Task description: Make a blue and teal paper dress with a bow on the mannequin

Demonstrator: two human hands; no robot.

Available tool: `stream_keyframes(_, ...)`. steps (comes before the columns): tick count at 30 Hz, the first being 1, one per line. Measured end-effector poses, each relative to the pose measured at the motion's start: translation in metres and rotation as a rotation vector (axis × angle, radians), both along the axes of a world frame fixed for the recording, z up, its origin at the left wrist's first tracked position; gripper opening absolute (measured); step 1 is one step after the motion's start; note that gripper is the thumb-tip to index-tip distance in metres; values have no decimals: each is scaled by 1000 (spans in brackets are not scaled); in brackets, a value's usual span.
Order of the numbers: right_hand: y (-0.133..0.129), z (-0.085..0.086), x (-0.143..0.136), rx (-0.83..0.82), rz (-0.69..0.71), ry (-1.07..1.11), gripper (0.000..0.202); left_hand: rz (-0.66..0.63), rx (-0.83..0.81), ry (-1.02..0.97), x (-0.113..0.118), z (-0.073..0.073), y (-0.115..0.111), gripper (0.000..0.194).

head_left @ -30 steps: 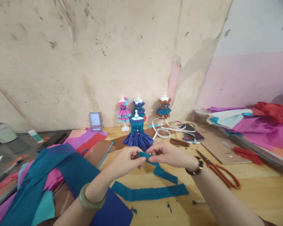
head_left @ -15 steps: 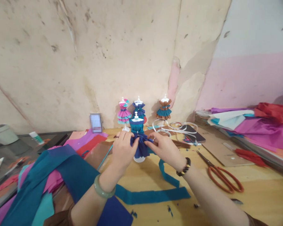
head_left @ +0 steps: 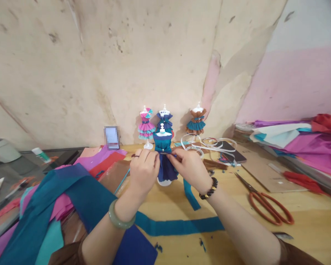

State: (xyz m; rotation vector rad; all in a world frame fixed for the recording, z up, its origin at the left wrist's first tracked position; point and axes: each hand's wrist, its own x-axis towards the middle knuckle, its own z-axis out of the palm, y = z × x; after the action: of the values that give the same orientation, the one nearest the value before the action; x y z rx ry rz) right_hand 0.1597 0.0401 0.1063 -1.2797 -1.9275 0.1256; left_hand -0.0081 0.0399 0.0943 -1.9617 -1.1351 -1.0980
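Note:
A small white dress-form stand (head_left: 164, 183) stands upright in front of me. It wears a miniature dress (head_left: 167, 169) with a teal bodice, a white bead at the waist and a gathered navy skirt. My left hand (head_left: 145, 169) is closed at the left side of the waist, its fingers curled and pinching the top of the skirt. From the right, my right hand (head_left: 191, 167) pinches the skirt's upper edge between thumb and forefinger. A teal strip (head_left: 179, 227) lies on the table below my hands.
Orange-handled scissors (head_left: 270, 208) lie to the right. Behind stand dressed forms in pink (head_left: 146, 127), navy (head_left: 164, 118) and brown with teal (head_left: 196, 123). Coloured sheets (head_left: 91, 198) are heaped at left, more (head_left: 300, 141) at far right. A phone (head_left: 111, 138) leans against the wall.
Both hands have drawn in closer at the waist. The navy skirt, earlier spread out at the waist between my fingers, now hangs narrower, and the teal waist with its bead shows more. The view shifted slightly.

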Motion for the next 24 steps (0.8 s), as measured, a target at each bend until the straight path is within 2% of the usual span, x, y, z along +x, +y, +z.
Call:
stream_keyframes(8,2,1,3,-25,15,59,27,18,90,92,-5,6,2,19)
stream_keyframes(15,5,0,4,-24,22,66,26,10,70,152,-10,4,5,16)
stream_keyframes(20,3,1,4,-35,23,75,24,-44,63,54,-10,1,9,11)
stream_keyframes(24,3,1,4,-49,23,87,22,-80,104,-31,-8,1,11,21)
